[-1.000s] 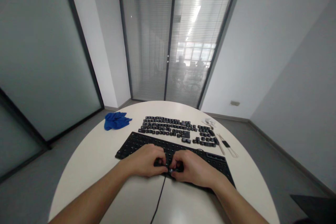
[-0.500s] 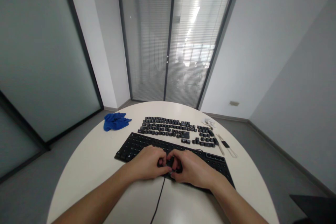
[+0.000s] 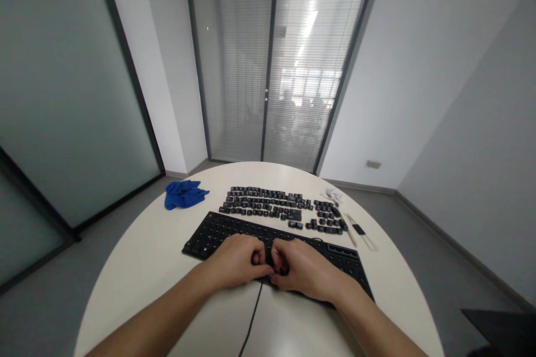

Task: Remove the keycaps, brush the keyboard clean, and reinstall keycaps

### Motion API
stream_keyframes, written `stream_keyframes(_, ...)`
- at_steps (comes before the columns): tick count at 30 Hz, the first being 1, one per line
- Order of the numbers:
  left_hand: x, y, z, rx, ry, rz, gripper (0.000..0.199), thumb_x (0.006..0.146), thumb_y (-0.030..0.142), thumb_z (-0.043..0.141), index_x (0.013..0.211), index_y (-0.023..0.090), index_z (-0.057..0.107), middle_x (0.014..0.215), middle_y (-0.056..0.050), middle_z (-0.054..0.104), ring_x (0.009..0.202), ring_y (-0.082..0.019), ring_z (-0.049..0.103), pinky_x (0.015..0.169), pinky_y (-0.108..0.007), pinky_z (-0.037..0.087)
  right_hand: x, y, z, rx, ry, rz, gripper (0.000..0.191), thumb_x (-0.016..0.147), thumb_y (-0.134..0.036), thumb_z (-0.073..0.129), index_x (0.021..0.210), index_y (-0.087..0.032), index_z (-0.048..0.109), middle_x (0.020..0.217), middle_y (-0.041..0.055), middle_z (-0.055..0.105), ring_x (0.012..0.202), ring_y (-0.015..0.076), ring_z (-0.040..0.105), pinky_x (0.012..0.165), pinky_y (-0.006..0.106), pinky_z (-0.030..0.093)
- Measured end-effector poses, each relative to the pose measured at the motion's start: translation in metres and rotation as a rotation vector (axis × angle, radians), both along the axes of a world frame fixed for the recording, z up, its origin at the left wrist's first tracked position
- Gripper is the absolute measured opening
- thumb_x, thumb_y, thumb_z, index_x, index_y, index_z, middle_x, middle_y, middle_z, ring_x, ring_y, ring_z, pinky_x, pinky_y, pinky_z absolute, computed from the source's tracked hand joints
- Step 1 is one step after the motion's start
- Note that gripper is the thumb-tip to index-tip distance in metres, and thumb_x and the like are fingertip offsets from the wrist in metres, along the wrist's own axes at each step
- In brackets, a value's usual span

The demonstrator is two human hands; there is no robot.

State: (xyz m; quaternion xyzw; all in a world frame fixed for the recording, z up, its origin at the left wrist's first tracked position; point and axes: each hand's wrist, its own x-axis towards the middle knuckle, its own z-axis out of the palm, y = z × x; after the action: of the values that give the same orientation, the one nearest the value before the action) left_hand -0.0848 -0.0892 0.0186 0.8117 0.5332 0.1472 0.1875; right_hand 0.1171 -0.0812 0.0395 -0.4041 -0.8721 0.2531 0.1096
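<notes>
A black keyboard point(image 3: 341, 259) with most of its keycaps off lies slantwise across the near half of the table. Over its middle, my left hand point(image 3: 240, 259) rests with the fingers curled in and the thumb pointing right. Close beside it, my right hand point(image 3: 299, 265) is curled too, its thumb and fingers drawn together. The two thumbs nearly meet above the keyboard's front edge. Whatever the fingers hold, if anything, is hidden. Beyond the keyboard, loose black keycaps point(image 3: 262, 201) lie sorted in rows, with a smaller group of keycaps point(image 3: 329, 215) to their right.
A blue cloth point(image 3: 184, 194) lies crumpled at the table's left edge. On the right are a wire keycap puller point(image 3: 360, 230), a light-coloured brush point(image 3: 350, 234) and some white crumpled material point(image 3: 333, 195). The keyboard's cable point(image 3: 252, 321) runs toward me across the round table point(image 3: 138, 284).
My right hand's fingers have drawn in closer together, while its thumb has moved slightly left toward my left thumb. My left hand has hardly moved.
</notes>
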Motion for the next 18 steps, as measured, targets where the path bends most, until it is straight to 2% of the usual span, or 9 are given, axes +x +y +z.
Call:
stream_keyframes(7,0.004,-0.002,-0.002,0.003,-0.003,0.010,0.015,0.076,0.035,0.075,0.073,0.023,0.068,0.073,0.004,0.070,0.068,-0.015,0.060,0.058,-0.025,0.030,-0.004,0.000,-0.004,0.052,-0.075,-0.045,0.017,0.065,-0.019,0.073,0.076,-0.020,0.059,0.072,-0.0018,0.065,0.064,0.0136,0.052,0.055,0.023,0.027)
stream_keyframes(11,0.002,0.000,-0.004,-0.001,-0.023,-0.021,0.016,0.076,0.036,0.075,0.073,0.022,0.068,0.072,0.004,0.069,0.066,-0.015,0.059,0.057,-0.025,0.030,0.004,0.008,-0.009,-0.106,0.040,-0.006,0.022,0.066,-0.023,0.079,0.079,-0.020,0.061,0.073,-0.0040,0.067,0.064,0.0125,0.057,0.055,0.021,0.034)
stream_keyframes(13,0.000,0.001,-0.004,0.014,-0.021,-0.051,0.016,0.077,0.035,0.075,0.073,0.022,0.068,0.071,0.004,0.069,0.065,-0.015,0.059,0.058,-0.025,0.030,0.009,0.012,-0.011,-0.197,0.107,0.039,0.022,0.071,-0.026,0.079,0.085,-0.020,0.065,0.077,-0.0031,0.070,0.067,0.0132,0.061,0.057,0.021,0.039)
stream_keyframes(15,-0.001,0.001,-0.004,0.030,-0.015,-0.074,0.016,0.079,0.036,0.073,0.075,0.022,0.069,0.073,0.003,0.069,0.066,-0.015,0.059,0.059,-0.025,0.031,0.013,0.017,-0.012,-0.225,0.148,0.060,0.019,0.078,-0.030,0.075,0.093,-0.020,0.067,0.080,-0.0013,0.073,0.070,0.0146,0.065,0.060,0.022,0.043)
stream_keyframes(16,-0.002,0.001,-0.004,0.033,-0.015,-0.083,0.016,0.080,0.036,0.073,0.075,0.021,0.069,0.074,0.002,0.069,0.067,-0.015,0.060,0.060,-0.025,0.032,0.016,0.021,-0.013,-0.186,0.148,0.043,0.017,0.083,-0.030,0.071,0.096,-0.020,0.068,0.081,-0.0004,0.074,0.071,0.0154,0.066,0.062,0.023,0.044)
stream_keyframes(18,-0.003,0.000,-0.002,0.031,-0.023,-0.096,0.018,0.081,0.038,0.073,0.076,0.021,0.069,0.076,0.002,0.070,0.069,-0.016,0.061,0.061,-0.025,0.033,0.021,0.030,-0.015,0.004,0.114,-0.058,0.013,0.089,-0.027,0.064,0.097,-0.020,0.071,0.085,0.0022,0.074,0.077,0.0180,0.067,0.069,0.027,0.047)
